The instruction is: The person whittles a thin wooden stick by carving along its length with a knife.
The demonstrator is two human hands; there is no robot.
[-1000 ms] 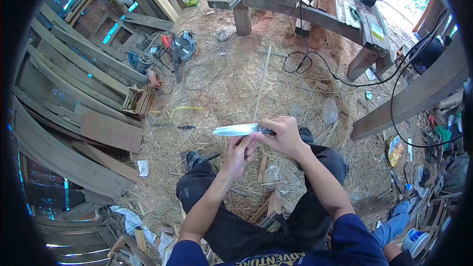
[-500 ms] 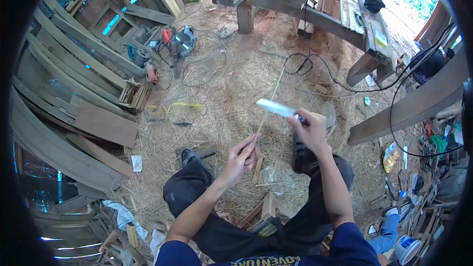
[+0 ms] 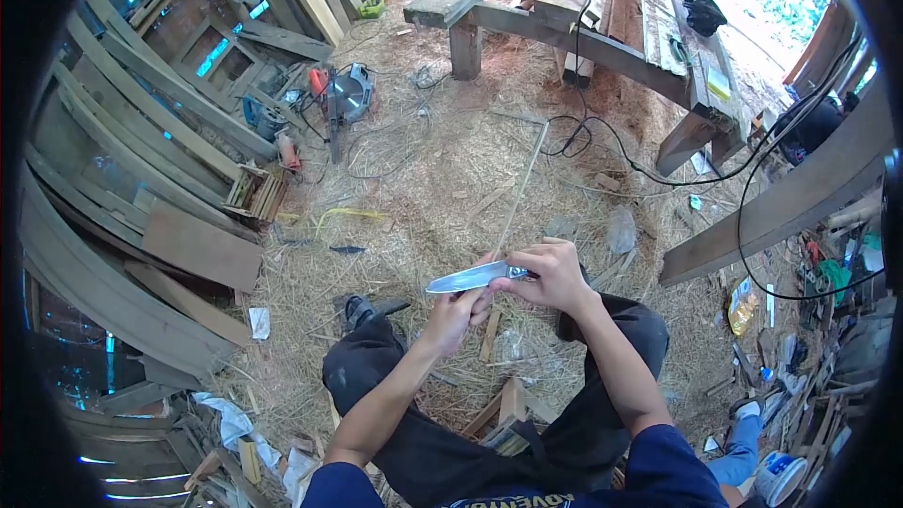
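My right hand is closed around the handle of a knife, its broad shiny blade pointing left. The blade lies across the near end of a thin pale strip, which looks like split bamboo or wood. My left hand is closed on that near end, just below the blade. From there the strip runs forward and slightly right, away from me. Part of my left fingers is hidden behind the blade.
Straw-like shavings cover the floor. Ahead stands a wooden workbench with a black cable trailing from it. A circular saw lies at the upper left, near leaning planks. A slanting beam is on the right.
My right hand has brought the knife down and left, from above the strip to right at my left hand. The left hand keeps its hold and has shifted slightly downward.
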